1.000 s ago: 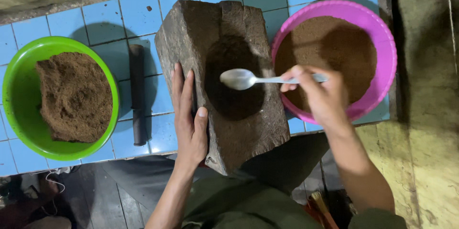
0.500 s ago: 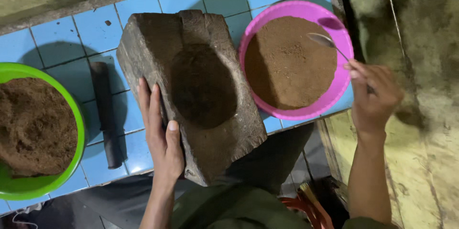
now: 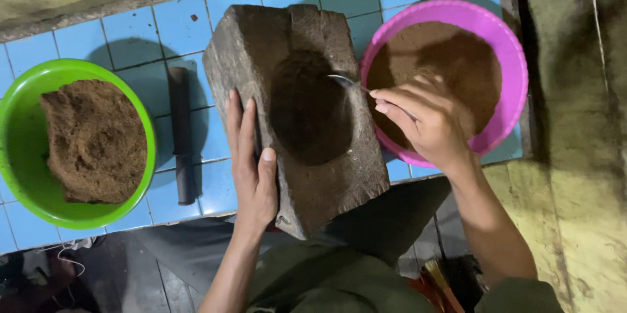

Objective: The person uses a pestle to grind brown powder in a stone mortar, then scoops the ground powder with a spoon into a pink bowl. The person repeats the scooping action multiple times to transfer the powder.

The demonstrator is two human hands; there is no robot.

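Rustic home kitchen or small food-preparation area, blue-tiled worktop (image 3: 140, 32) with dark grout, rough stone grinding block (image 3: 297, 114) with hollowed centre, green plastic bowl (image 3: 19, 123) and pink plastic bowl (image 3: 509, 45) of brown ground powder, dark stone pestle (image 3: 181, 133), stained plaster walls

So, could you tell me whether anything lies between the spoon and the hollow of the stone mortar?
Nothing visible does. The right hand holds the spoon with its bowl already over the hollow's edge in the stone mortar; the left hand rests on the mortar's left side, clear of it.
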